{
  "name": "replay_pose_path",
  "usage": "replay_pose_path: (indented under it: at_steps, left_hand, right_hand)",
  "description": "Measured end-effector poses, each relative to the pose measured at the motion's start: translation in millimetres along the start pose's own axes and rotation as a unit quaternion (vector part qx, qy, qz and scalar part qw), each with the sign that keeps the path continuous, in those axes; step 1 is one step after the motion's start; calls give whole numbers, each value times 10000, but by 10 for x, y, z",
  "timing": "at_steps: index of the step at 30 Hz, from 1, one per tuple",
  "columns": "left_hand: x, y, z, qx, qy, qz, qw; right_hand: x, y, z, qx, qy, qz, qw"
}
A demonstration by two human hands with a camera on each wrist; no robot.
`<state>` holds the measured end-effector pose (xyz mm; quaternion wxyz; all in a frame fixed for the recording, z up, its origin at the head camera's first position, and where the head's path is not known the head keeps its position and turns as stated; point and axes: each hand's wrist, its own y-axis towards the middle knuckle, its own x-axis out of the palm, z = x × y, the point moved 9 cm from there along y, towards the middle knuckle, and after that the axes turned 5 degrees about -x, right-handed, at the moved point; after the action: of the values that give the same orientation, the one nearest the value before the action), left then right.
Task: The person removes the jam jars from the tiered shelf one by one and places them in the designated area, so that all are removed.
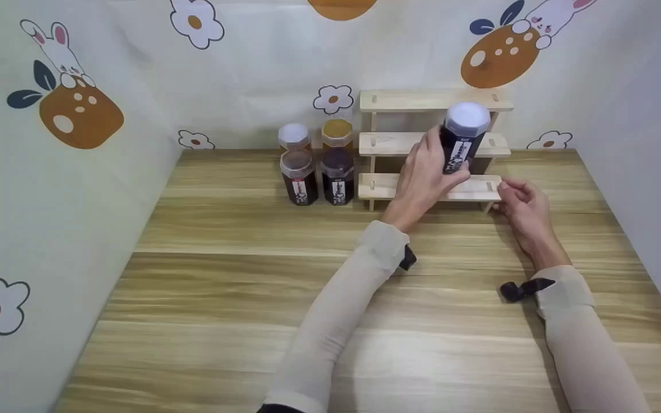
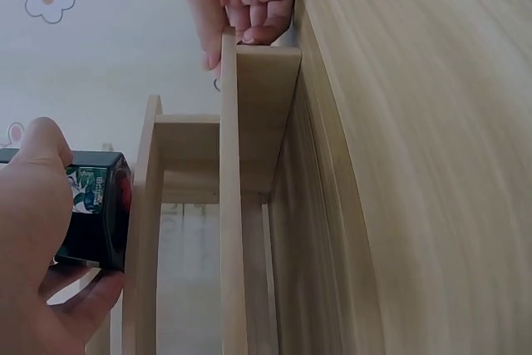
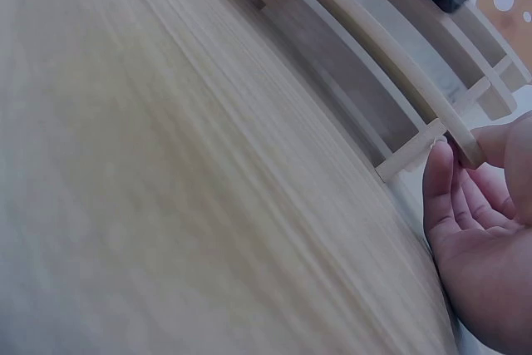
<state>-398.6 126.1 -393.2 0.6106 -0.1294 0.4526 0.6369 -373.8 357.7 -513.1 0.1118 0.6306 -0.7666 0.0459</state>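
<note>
A dark eight-sided jar (image 1: 460, 146) with a pale lid is gripped by my left hand (image 1: 422, 172), thumb on its near side. In the head view it overlaps the middle step of a three-step wooden rack (image 1: 385, 186). The left wrist view shows the base of the jar (image 2: 96, 214) right at the edge of a step. My right hand (image 1: 527, 212) pinches the right end of the lowest step. In the right wrist view, the thumb and fingers of that hand (image 3: 482, 205) lie on both sides of the step's end.
Several similar jars stand left of the rack: two dark ones in front, a dark-red-labelled jar (image 1: 300, 186) and a purple-lidded jar (image 1: 338, 186), and behind them a white-lidded jar (image 1: 294, 135) and a yellow-lidded jar (image 1: 337, 132). Patterned cloth walls (image 1: 250, 86) enclose the wooden table (image 1: 221, 287).
</note>
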Motion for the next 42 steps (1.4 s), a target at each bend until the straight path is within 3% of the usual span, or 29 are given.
replay_pose_path:
  at_steps: [7, 12, 33, 42]
  left_hand:
    - [-186, -88, -216, -32, -362, 44, 9993]
    - [-396, -150, -387, -83, -633, 215, 9977]
    - [-1652, -327, -1420, -631, -961, 1382, 9837]
    - [-2068, -428, -1929, -1306, -957, 1565, 9743]
  right_hand:
    - [-6, -7, 7, 29, 2, 7, 10000]
    - [-4, 9, 14, 61, 67, -4, 10000]
    - [15, 25, 33, 46, 167, -66, 9998]
    - [-13, 21, 34, 100, 203, -73, 9997]
